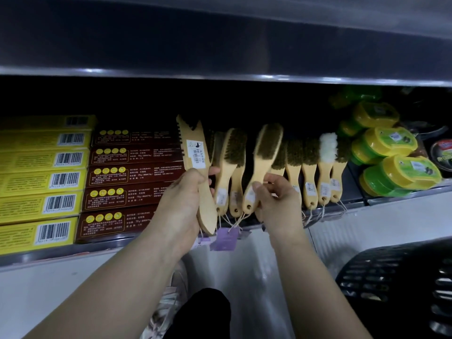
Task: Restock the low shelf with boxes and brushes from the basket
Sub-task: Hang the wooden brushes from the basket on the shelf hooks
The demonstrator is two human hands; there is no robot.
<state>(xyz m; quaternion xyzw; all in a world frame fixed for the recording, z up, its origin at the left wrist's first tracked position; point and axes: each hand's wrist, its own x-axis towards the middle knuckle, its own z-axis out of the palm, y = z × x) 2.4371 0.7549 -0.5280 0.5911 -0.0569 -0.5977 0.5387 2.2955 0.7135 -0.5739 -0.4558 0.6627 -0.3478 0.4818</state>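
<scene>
My left hand (184, 204) grips a large wooden brush (195, 152) with a notched edge and a barcode sticker, holding it upright at the low shelf (73, 250). My right hand (276, 199) pinches the handle of a smaller wooden brush (265, 152) with brown bristles, tilted among a row of similar brushes (310, 165). Yellow boxes (41, 182) and dark red boxes (129, 182) lie stacked on the shelf's left part. The black basket (401, 287) stands at the lower right.
Green and yellow plastic tubs (386, 157) fill the shelf's right end. A dark upper shelf (220, 77) overhangs everything. Purple tags (225, 238) dangle on strings below the brush handles. My shoe (168, 297) and knee are on the pale floor below.
</scene>
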